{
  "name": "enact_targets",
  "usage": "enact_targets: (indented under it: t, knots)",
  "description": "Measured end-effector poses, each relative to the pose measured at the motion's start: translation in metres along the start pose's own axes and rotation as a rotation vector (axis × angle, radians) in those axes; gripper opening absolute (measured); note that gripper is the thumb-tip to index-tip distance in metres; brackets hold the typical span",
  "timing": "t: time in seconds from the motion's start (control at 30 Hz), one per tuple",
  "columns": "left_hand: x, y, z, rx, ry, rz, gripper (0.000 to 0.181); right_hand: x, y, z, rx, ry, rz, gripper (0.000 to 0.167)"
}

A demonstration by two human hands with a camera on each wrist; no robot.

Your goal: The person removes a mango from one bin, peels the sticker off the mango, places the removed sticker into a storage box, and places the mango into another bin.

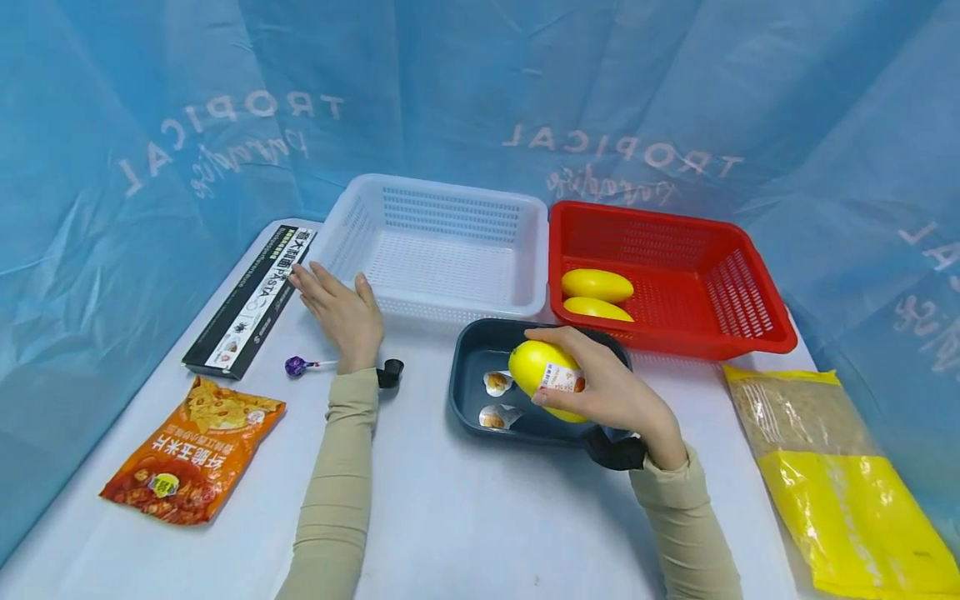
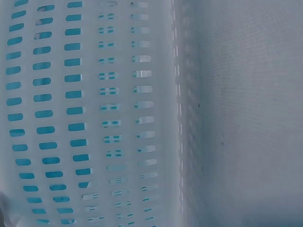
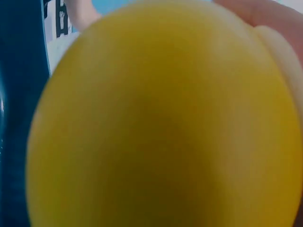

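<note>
yellow fruit (image 1: 531,364) in the right hand (image 1: 611,375), red basket (image 1: 690,308) at 2 o'clock

the right hand's fingers and thumb curl round the yellow fruit, above the dark tray (image 1: 478,354); whether fruit and tray touch, i cannot tell. its long axis seems to slant from 10 or 11 o'clock to 4 or 5. from it, the red basket, with 2 more yellow fruits (image 1: 597,285) inside, lies at 2 o'clock and nearer this hand. the left hand (image 1: 341,312), fingers straight, visibly holding nothing, is at the 8 o'clock corner of the white basket (image 1: 450,267). the head view shows a printed label (image 1: 558,379); the right wrist view shows the fruit's unlabelled side.
</note>
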State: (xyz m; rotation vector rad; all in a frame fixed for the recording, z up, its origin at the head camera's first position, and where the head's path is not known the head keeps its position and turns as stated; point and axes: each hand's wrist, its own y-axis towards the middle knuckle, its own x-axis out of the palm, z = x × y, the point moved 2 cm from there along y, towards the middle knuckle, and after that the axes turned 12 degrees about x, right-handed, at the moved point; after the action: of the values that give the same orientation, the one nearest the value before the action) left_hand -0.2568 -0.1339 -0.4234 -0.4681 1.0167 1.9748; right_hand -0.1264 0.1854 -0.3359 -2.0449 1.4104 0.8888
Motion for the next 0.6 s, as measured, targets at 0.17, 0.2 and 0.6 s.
enact_targets:
  t: [0.17,0.2,0.6]
  knots:
    - [-0.005,-0.001,-0.001,0.027,0.005,-0.007,0.072,0.001,-0.009,0.004,-0.008,0.028,-0.030,0.069]
    - [-0.006,-0.001,-0.001,0.030,0.001,-0.015,0.073,0.001,-0.010,0.005,-0.001,0.029,-0.035,0.069]
    - [-0.024,0.001,0.005,-0.001,-0.049,-0.123,0.073,0.011,-0.025,0.014,0.013,0.087,-0.053,0.067]
